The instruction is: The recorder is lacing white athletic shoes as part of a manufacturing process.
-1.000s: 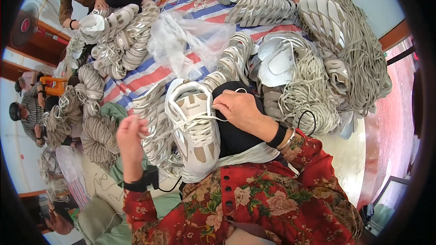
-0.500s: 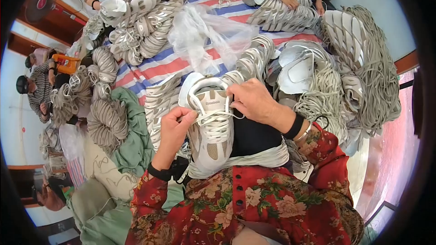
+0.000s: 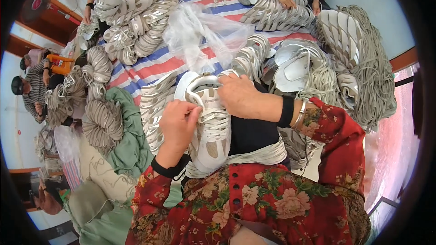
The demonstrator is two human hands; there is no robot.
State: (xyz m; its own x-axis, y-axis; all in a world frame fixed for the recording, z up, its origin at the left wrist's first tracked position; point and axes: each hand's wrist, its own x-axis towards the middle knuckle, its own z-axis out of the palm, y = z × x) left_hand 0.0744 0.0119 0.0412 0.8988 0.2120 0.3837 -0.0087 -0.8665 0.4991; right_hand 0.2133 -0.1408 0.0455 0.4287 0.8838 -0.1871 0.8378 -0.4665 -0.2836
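A beige and white shoe upper [image 3: 212,147] lies toe toward me on my lap, with a pale shoelace [image 3: 213,119] crossing its front in rows. At the left eyelet edge, my left hand [image 3: 179,122] is closed in a pinch on the lace. My right hand [image 3: 245,97] bends over the tongue and the upper's right collar edge, fingers curled in. Its fingertips are partly hidden, so what they grip does not show. A white flap [image 3: 182,86] stands out beside the collar. Under the toe, a bundle of pale laces [image 3: 259,155] lies across my dark-covered lap.
Stacked shoe uppers [image 3: 156,104] lie left of my lap; more uppers [image 3: 340,34] and a large heap of laces [image 3: 372,77] are at right. Clear plastic bags [image 3: 200,31] rest on a striped sheet [image 3: 159,70]. Other people work at the far side and left. Green cloth [image 3: 129,131] lies nearby.
My right hand has moved up and inward over the tongue, its elbow swinging outward. My left hand has turned and come closer to the eyelets. The lace is less spread out.
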